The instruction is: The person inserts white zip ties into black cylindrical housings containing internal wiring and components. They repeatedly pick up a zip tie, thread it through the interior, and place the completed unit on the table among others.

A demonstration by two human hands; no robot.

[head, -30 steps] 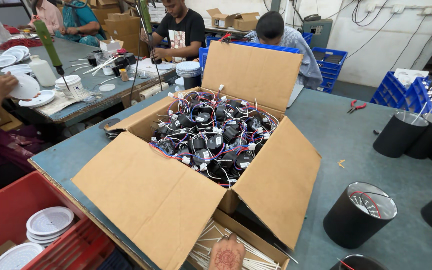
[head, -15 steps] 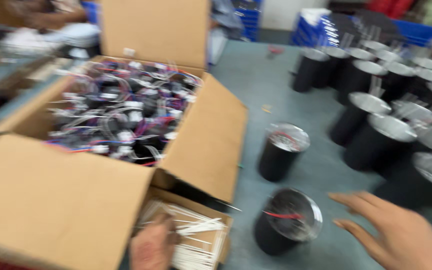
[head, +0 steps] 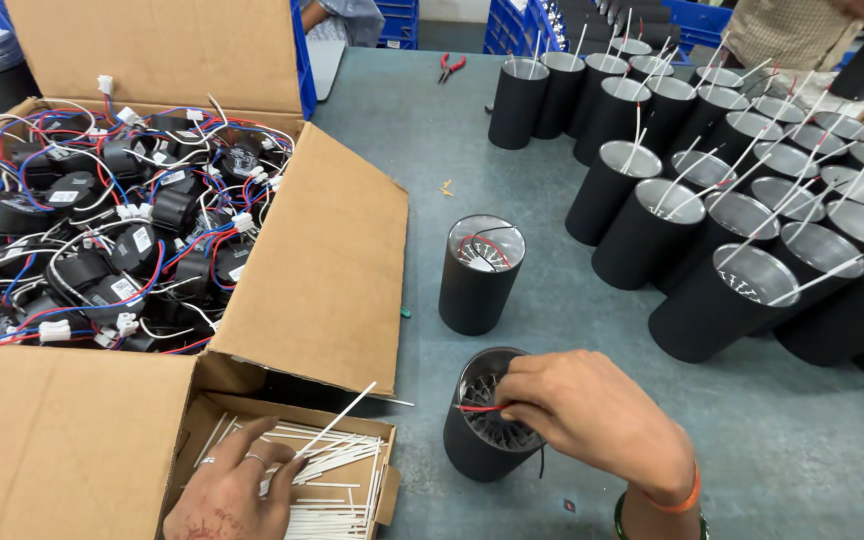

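Observation:
My right hand (head: 584, 412) rests on the rim of a black cylindrical housing (head: 472, 452) near the table's front edge, its fingertips pinching a red wire (head: 476, 407) inside it. My left hand (head: 237, 488) lies flat in a small cardboard box (head: 282, 412) of thin white sleeves (head: 337, 460), fingers on the pile; whether it grips one I cannot tell. A second black housing (head: 480, 275) with red and black wires stands a little farther back.
A large open carton (head: 322, 270) full of black driver units with red, blue and white wires (head: 122, 235) fills the left. Many black housings with white sleeves (head: 742, 200) crowd the right. Red pliers (head: 449, 66) lie at the back. A person's torso (head: 802, 30) shows at the top right.
The view has swung right and down. My right hand came in from the right onto the near housing and took its red wire. My left hand stays in the sleeve box.

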